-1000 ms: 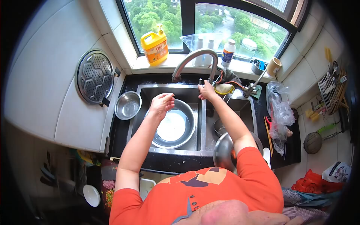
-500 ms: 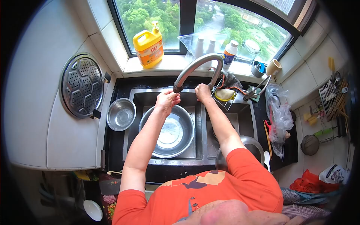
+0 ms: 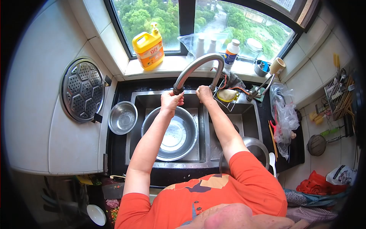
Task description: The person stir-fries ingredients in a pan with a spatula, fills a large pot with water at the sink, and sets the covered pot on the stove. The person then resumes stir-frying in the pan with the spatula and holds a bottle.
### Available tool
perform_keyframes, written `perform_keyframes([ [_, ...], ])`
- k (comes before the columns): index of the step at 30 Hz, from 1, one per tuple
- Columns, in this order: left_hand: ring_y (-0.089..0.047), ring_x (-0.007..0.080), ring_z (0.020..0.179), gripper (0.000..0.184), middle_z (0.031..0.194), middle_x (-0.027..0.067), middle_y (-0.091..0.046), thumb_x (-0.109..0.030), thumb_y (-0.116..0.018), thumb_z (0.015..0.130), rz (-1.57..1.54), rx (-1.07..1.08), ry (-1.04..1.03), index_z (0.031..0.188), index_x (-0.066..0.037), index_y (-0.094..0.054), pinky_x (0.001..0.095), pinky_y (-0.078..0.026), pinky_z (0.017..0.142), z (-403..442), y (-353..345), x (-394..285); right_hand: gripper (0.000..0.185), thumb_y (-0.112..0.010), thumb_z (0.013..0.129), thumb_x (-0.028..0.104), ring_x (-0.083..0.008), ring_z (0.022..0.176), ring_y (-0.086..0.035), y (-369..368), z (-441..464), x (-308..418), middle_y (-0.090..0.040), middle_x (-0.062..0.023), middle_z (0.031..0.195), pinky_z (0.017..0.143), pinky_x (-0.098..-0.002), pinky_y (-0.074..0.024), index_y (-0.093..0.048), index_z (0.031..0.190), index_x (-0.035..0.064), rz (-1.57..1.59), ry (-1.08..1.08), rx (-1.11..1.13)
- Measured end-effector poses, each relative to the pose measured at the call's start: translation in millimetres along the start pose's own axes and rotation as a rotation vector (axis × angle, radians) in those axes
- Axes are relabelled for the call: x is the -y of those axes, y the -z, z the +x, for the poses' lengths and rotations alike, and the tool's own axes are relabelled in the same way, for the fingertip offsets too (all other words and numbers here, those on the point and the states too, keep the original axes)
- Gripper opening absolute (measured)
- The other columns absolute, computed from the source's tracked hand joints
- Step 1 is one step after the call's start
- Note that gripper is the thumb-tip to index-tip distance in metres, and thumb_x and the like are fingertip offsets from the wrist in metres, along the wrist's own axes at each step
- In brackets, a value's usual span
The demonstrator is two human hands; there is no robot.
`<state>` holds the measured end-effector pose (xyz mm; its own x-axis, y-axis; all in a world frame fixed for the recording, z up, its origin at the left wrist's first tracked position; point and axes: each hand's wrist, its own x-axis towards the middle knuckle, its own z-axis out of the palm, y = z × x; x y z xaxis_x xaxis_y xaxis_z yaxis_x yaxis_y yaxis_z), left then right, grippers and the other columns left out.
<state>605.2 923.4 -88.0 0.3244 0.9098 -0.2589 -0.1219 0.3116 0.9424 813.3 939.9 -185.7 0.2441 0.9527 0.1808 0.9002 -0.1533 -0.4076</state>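
A curved metal faucet (image 3: pixel 199 60) arches over the double sink (image 3: pixel 203 131). Right below its nozzle is my left hand (image 3: pixel 171 102), fingers pinched together; whether they grip the nozzle or something small is hidden. My right hand (image 3: pixel 204 94) is closed beside the faucet's base, and what lies in its fingers cannot be seen. A large metal basin (image 3: pixel 176 155) stands in the left bowl under my left forearm, with what looks like shallow water inside. No stream shows from the nozzle.
On the left counter sits a small metal bowl (image 3: pixel 122 117). A wire rack (image 3: pixel 230 103) with a yellow-rimmed item stands right of my right hand. A round lid (image 3: pixel 256 152) leans at the right bowl's front. A yellow jug (image 3: pixel 148 49) and a white bottle (image 3: pixel 231 53) line the sill.
My left hand has come slightly closer to the faucet nozzle, its fingers now right beneath it. My right hand stays by the faucet base. The view has shifted a little.
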Motion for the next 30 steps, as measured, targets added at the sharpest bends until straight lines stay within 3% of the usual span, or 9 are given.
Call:
perform_keyframes([
  [9, -0.059, 0.0123, 0.051, 0.017, 0.063, 0.0052, -0.063, -0.015, -0.077, 0.076, 0.282, -0.124, -0.178, 0.074, -0.003, -0.065, 0.0258, -0.049, 0.049, 5.5, -4.8, 5.0, 0.024, -0.053, 0.086, 0.017, -0.024, 0.049, -0.065, -2.3, -1.1, -0.5, -0.063, -0.0162, 0.058, 0.057, -0.0341, -0.0559, -0.067, 0.075, 0.0005, 0.015, -0.031, 0.011],
  [11, -0.063, 0.0214, 0.053, 0.02, 0.063, 0.0105, -0.064, -0.022, -0.074, 0.078, 0.777, -0.255, -0.729, 0.073, -0.005, -0.064, 0.032, -0.052, 0.051, 2.1, -3.1, 6.0, 0.024, -0.053, 0.086, 0.017, -0.0241, 0.049, -0.065, -5.9, -0.4, -2.2, -0.063, -0.0165, 0.058, 0.056, -0.0341, -0.0558, -0.067, 0.075, 0.0005, 0.019, -0.033, 0.01],
  [15, -0.064, 0.0255, 0.057, 0.021, 0.063, 0.0116, -0.063, -0.026, -0.063, 0.085, 1.241, -0.278, -0.809, 0.075, -0.008, -0.061, 0.0389, -0.053, 0.056, -8.0, -0.2, 3.0, 0.024, -0.053, 0.087, 0.017, -0.0247, 0.049, -0.065, -5.7, -1.5, -2.4, -0.063, -0.0167, 0.058, 0.055, -0.0343, -0.0557, -0.066, 0.075, -0.0003, 0.028, -0.017, -0.028],
  [17, -0.065, 0.0309, 0.059, 0.028, 0.066, 0.0098, -0.065, -0.03, -0.055, 0.09, 1.495, -0.093, -0.834, 0.07, -0.01, -0.058, 0.0405, -0.053, 0.056, -10.0, -1.1, 1.9, 0.025, -0.054, 0.088, 0.018, -0.0249, 0.049, -0.065, -1.4, -2.8, 1.7, -0.063, -0.0166, 0.058, 0.055, -0.0345, -0.0558, -0.066, 0.075, -0.0006, 0.058, -0.063, 0.005],
  [22, -0.066, 0.0325, 0.062, 0.022, 0.068, 0.0122, -0.064, -0.028, -0.051, 0.093, 1.616, -0.042, -0.894, 0.082, -0.01, -0.056, 0.0426, -0.054, 0.059, 4.5, 1.1, 4.6, 0.026, -0.057, 0.088, 0.023, -0.0296, 0.056, -0.067, 12.4, -4.1, 9.7, -0.065, -0.0196, 0.066, 0.058, -0.0385, -0.0558, -0.065, 0.082, -0.001, 0.179, -0.203, 0.157],
  [25, -0.066, 0.0356, 0.067, 0.025, 0.069, 0.015, -0.064, -0.031, -0.053, 0.092, 1.397, -0.119, -0.682, 0.084, -0.008, -0.058, 0.0428, -0.052, 0.058, 9.8, -1.9, 7.3, 0.025, -0.062, 0.086, 0.025, -0.0361, 0.07, -0.066, 9.6, -15.7, 12.5, -0.066, -0.0215, 0.075, 0.065, -0.0436, -0.0542, -0.064, 0.089, 0.0001, 0.045, -0.047, -0.1],
  [27, -0.065, 0.0307, 0.063, 0.022, 0.064, 0.0161, -0.062, -0.025, -0.065, 0.086, 0.872, -0.241, -0.825, 0.084, -0.004, -0.06, 0.0396, -0.047, 0.053, 23.5, 2.1, 24.9, 0.028, -0.066, 0.083, 0.027, -0.0399, 0.076, -0.065, 34.7, -30.1, 50.1, -0.065, -0.0232, 0.079, 0.068, -0.0458, -0.0526, -0.064, 0.095, 0.0009, 0.114, -0.192, -0.246],
  [29, -0.065, 0.0307, 0.064, 0.009, 0.073, 0.0159, -0.065, -0.011, -0.063, 0.083, 0.585, -0.192, -0.367, 0.086, -0.002, -0.062, 0.0365, -0.052, 0.06, 19.4, -2.6, 15.3, 0.027, -0.064, 0.085, 0.025, -0.0312, 0.066, -0.067, 24.9, -35.9, 66.5, -0.067, -0.018, 0.075, 0.059, -0.0396, -0.0529, -0.064, 0.098, 0.0011, 0.411, -0.072, -0.359],
  [30, -0.061, 0.0177, 0.057, 0.003, 0.068, 0.0085, -0.062, -0.004, -0.06, 0.084, 0.172, -0.09, -0.068, 0.087, -0.003, -0.061, 0.0276, -0.049, 0.053, 14.5, -5.1, 7.8, 0.022, -0.061, 0.087, 0.023, -0.0244, 0.061, -0.065, 14.5, -37.0, 76.7, -0.066, -0.0129, 0.073, 0.055, -0.0351, -0.0514, -0.064, 0.095, 0.0023, 0.728, -0.166, -0.149],
])
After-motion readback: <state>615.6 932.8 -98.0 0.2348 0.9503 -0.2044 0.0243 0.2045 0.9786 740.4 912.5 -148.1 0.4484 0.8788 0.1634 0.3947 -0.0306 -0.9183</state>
